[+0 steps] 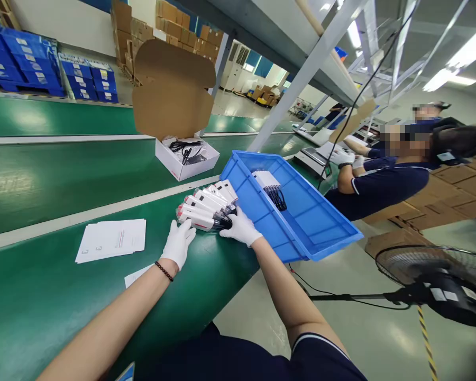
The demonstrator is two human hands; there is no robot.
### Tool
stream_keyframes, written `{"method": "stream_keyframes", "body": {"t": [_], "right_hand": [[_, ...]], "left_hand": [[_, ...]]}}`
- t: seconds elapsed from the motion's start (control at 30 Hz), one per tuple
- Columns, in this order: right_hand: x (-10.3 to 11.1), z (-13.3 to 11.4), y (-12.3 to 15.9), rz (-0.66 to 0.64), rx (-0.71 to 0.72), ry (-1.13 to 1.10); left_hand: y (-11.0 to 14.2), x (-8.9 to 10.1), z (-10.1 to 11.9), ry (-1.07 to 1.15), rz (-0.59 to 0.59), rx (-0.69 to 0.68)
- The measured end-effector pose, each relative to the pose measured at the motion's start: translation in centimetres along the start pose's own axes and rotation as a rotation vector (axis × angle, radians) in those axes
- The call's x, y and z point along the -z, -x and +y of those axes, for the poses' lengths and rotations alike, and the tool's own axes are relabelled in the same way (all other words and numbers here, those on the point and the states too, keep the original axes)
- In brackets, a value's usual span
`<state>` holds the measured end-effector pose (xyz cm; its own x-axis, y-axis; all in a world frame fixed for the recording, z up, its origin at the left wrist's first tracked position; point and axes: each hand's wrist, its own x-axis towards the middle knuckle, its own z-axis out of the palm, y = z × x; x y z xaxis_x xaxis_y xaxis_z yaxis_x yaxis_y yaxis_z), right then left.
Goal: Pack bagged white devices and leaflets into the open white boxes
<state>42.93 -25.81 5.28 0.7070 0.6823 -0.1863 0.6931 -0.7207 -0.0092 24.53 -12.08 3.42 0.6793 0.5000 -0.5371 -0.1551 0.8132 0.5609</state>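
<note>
Both my hands wear white gloves. My left hand rests on the near end of a row of several white bagged packs lying on the green belt. My right hand presses against the same row on its right side, where black cable ends stick out. The row lies just left of a blue plastic tray that holds a few more white packs with black cables.
An open white box with a raised brown cardboard lid stands farther along the belt. White paper sheets lie to my left. Other people sit at my right. A floor fan stands at lower right.
</note>
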Motion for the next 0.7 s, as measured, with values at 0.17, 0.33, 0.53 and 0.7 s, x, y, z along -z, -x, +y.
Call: {"method": "stream_keyframes", "body": {"t": [0.17,0.33,0.53,0.7], "right_hand": [[1.3,-3.0,2.3,0.418,0.165,-0.026],[0.0,-7.9,-0.5,0.342,0.614,0.090],[-1.8,-8.8,-5.8,0.308,0.360,0.178],[-0.1,-12.6,-4.2,0.409,0.317,0.155]], "left_hand": [[1.5,0.3,1.1,0.170,-0.016,-0.029],[4.4,2.2,3.4,-0.007,0.051,-0.098],[10.3,9.7,7.4,-0.169,0.135,-0.416],[12.1,15.8,9.3,-0.255,0.467,-0.687]]}}
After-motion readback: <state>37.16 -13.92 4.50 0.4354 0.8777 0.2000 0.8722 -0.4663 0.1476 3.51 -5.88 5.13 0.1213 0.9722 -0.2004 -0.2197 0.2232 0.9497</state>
